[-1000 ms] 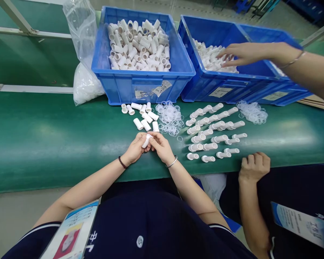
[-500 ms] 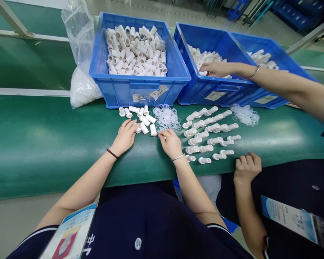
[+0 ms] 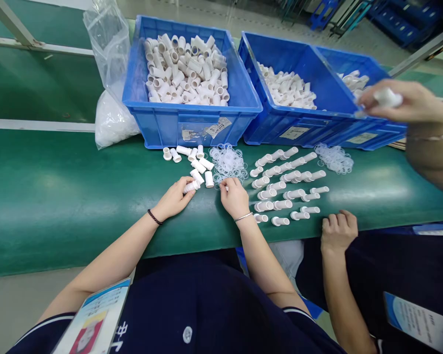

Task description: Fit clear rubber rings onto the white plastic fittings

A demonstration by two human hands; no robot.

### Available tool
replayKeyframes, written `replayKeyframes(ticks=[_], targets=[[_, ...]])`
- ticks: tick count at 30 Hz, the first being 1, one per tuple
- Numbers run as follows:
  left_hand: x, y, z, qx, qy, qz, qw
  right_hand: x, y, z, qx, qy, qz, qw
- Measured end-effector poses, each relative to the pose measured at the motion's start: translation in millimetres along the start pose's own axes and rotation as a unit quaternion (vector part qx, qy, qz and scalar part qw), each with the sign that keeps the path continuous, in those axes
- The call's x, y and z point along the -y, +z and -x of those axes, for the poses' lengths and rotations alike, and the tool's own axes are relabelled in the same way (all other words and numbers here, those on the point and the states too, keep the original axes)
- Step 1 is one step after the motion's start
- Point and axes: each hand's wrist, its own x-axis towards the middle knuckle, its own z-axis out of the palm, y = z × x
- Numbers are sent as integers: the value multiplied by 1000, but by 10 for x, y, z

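My left hand (image 3: 175, 197) is closed on a white plastic fitting (image 3: 191, 187), which lies between thumb and fingers just below a loose group of similar fittings (image 3: 198, 166). At the lower edge of a pile of clear rings (image 3: 229, 161), my right hand (image 3: 235, 196) is pinched; what its fingertips hold is too small to make out. Just right of that hand, several rows of white fittings (image 3: 266, 193) stand on the green surface.
Three blue bins, the left (image 3: 192, 115), middle (image 3: 299, 120) and right (image 3: 376, 129), hold white parts. A plastic bag (image 3: 114, 120) sits at left. A co-worker's hand (image 3: 409, 103) holds white parts; their other hand (image 3: 339, 230) rests by the table edge. More rings (image 3: 334, 158) lie nearby.
My left hand has taken hold of a fitting and drawn it slightly down and right. My right hand has shifted slightly right. The co-worker's hand has left the middle bin and moved right with white parts.
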Motion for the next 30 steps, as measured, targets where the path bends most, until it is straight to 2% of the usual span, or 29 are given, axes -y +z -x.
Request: replayKeyframes(ticks=[4, 7, 10, 14, 18, 21, 23, 26, 28, 30], targets=[[-5, 24, 8, 26, 12, -8, 1000, 49, -49, 56, -42, 3, -51, 998], [-17, 17, 13, 35, 29, -16, 999, 173, -86, 78, -55, -9, -111, 992], [-13, 24, 22, 32, 36, -11, 999, 333, -86, 86, -22, -41, -149, 988], [20, 58, 24, 28, 35, -14, 999, 476, -10, 80, 21, -61, -131, 989], [17, 49, 19, 48, 43, -45, 997, 482, 63, 57, 44, -64, -120, 990], [-3, 3, 21, 88, 84, -62, 991, 448, 72, 38, 63, -68, -128, 987], [-5, -13, 28, 91, 122, -29, 988, 433, 59, 29, 75, -62, -158, 983], [5, 27, 41, 40, 138, 86, 986, 436, 32, 23, 96, -36, -240, 965], [3, 90, 42, 1, 96, 186, 978, 447, 27, 22, 111, 13, -306, 946], [-14, 154, 31, -9, 26, 295, 955, 456, 41, 23, 123, 82, -373, 916]])
